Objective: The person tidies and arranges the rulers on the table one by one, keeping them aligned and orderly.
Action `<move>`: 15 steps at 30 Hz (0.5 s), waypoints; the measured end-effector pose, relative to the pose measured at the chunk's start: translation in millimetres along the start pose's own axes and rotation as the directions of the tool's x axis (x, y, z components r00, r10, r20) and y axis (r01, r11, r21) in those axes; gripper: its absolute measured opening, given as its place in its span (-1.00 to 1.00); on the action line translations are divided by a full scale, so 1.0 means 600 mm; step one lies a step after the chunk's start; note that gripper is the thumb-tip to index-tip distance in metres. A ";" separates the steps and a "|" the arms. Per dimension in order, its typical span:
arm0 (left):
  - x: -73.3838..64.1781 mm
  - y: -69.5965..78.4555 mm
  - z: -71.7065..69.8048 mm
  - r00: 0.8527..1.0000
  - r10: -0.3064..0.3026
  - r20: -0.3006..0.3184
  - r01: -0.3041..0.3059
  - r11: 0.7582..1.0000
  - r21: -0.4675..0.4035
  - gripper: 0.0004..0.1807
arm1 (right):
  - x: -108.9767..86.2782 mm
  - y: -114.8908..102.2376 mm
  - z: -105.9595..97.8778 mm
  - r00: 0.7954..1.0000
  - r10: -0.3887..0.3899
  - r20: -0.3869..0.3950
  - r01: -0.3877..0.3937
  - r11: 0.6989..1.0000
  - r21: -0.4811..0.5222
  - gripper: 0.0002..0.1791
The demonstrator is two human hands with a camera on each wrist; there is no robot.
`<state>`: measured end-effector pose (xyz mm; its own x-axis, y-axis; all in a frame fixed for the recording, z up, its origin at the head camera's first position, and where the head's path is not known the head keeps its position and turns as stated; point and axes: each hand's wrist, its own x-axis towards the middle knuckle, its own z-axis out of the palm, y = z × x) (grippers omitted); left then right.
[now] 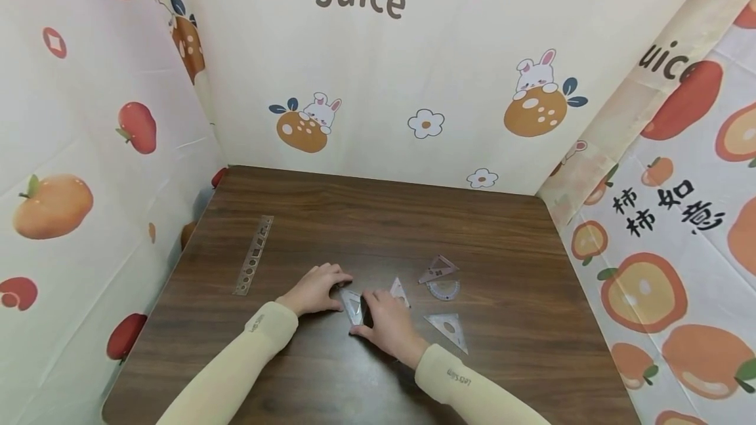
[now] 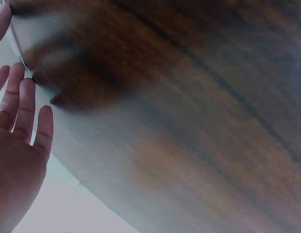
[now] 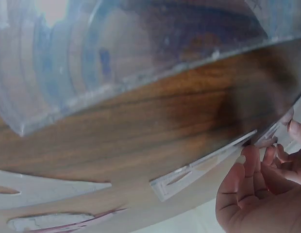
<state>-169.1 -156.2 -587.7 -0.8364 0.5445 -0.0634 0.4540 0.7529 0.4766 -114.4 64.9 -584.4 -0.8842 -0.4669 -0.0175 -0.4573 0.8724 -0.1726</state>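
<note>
In the head view, a clear set square (image 1: 353,305) is between my two hands on the dark wooden table. My left hand (image 1: 315,288) holds its left corner between thumb and fingers. In the left wrist view, the fingers of my left hand (image 2: 22,131) look fairly straight, with their tips at the table. My right hand (image 1: 386,320) grips its right side, thumb at the lower corner. A dark patch under the right palm may be shadow; I cannot tell. Just beyond the right hand lies another clear set square (image 1: 398,290), partly hidden by the fingers.
To the right lie a pinkish set square (image 1: 438,271), a clear protractor (image 1: 444,290) against it, and a larger clear set square (image 1: 455,330). A ruler with cut-out shapes (image 1: 254,256) lies at the left. Printed curtains (image 1: 378,84) hang round the table.
</note>
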 end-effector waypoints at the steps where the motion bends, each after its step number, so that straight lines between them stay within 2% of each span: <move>1: -0.002 0.000 0.001 1.000 -0.005 -0.010 0.005 1.000 0.005 -0.33 | -0.001 -0.001 0.003 1.000 -0.007 -0.005 0.007 1.000 -0.005 -0.10; 9: -0.021 0.004 0.009 0.997 -0.037 -0.063 0.039 0.999 0.032 -0.39 | -0.004 0.003 0.021 0.999 -0.011 -0.045 0.011 1.000 -0.005 -0.07; 15: -0.032 0.002 0.013 0.993 -0.066 -0.096 0.071 0.996 0.057 -0.40 | 0.000 0.001 0.024 0.996 -0.002 -0.085 0.000 1.000 -0.027 -0.12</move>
<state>-149.8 -162.7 -592.7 -0.8901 0.4556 -0.0096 0.4098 0.8095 0.4205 -113.0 63.2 -598.8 -0.8882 -0.4546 0.0669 -0.4594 0.8761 -0.1463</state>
